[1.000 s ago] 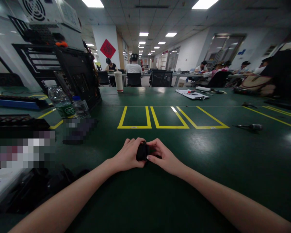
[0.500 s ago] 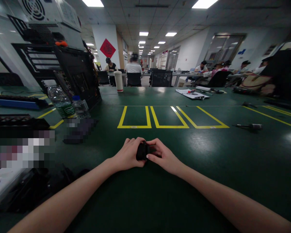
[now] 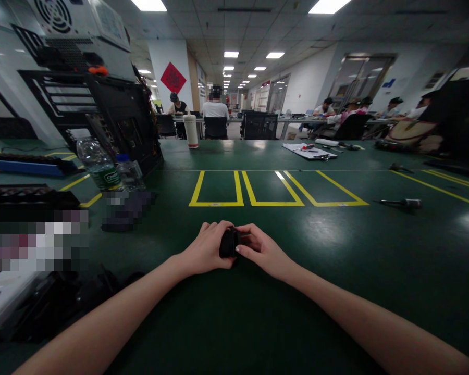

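Note:
Just above the green table, or resting on it, is a small black boxy part [image 3: 229,244]; its exact kind does not show. My left hand [image 3: 207,249] wraps round it from the left, thumb below and fingers over the top. From the other side my right hand [image 3: 263,252] grips the part's right edge between thumb and fingertips. Its other fingers curl behind, partly hidden. Both forearms reach in from the bottom corners.
Yellow tape outlines [image 3: 273,204] mark the table ahead. A screwdriver [image 3: 404,203] lies to the right, a clipboard [image 3: 308,151] farther back. Bottles [image 3: 97,161], a black computer case [image 3: 121,114] and a phone-like blurred item stand or lie left. People sit at far desks.
Almost nothing differs. My right thumb and fingertips have shifted very slightly at the black part's right edge; the left hand keeps its hold.

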Action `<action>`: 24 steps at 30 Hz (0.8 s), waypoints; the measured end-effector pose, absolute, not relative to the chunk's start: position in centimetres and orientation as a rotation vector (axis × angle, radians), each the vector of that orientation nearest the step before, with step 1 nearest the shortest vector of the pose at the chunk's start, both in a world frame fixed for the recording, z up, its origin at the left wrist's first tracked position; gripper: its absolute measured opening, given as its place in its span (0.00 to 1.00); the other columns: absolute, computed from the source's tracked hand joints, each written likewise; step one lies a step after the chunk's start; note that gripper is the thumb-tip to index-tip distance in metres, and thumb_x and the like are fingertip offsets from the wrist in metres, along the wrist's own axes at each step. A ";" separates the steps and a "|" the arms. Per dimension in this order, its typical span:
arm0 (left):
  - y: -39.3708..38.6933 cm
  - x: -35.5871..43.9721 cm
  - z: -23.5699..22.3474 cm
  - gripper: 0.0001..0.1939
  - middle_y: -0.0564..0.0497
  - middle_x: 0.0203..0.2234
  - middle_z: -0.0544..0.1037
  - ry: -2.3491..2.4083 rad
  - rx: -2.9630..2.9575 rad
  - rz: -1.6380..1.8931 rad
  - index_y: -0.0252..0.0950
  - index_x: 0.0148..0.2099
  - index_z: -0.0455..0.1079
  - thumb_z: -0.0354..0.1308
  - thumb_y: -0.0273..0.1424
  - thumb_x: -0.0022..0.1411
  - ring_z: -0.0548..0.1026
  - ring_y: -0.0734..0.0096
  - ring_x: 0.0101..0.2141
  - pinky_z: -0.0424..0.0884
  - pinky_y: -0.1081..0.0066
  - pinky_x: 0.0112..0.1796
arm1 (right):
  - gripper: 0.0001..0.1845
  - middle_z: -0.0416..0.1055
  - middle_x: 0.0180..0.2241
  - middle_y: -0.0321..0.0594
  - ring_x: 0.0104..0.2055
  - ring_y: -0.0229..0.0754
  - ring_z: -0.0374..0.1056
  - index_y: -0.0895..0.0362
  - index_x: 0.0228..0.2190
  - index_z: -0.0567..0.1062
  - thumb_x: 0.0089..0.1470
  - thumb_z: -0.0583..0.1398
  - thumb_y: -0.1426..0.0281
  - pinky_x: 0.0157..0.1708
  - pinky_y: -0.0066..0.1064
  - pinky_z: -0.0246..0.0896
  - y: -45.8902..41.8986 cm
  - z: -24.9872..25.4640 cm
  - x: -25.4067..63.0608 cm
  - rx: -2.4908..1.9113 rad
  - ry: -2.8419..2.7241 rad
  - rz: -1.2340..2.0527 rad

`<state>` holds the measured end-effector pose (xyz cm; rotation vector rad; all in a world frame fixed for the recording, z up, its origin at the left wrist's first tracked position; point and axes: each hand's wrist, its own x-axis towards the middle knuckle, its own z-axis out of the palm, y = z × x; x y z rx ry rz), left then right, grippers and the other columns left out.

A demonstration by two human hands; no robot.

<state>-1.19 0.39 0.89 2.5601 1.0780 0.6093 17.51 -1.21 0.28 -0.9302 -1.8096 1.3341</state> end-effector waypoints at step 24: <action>0.4 -1.2 0.7 0.30 0.48 0.40 0.67 1.098 2.550 0.615 0.38 0.49 0.53 0.61 0.34 0.45 0.67 0.60 0.39 0.58 0.63 0.40 | 0.14 0.60 0.43 0.37 0.46 0.40 0.63 0.54 0.38 0.62 0.48 0.58 0.75 0.46 0.37 0.62 -1.4 -0.1 17.6 -0.860 -1.836 1.257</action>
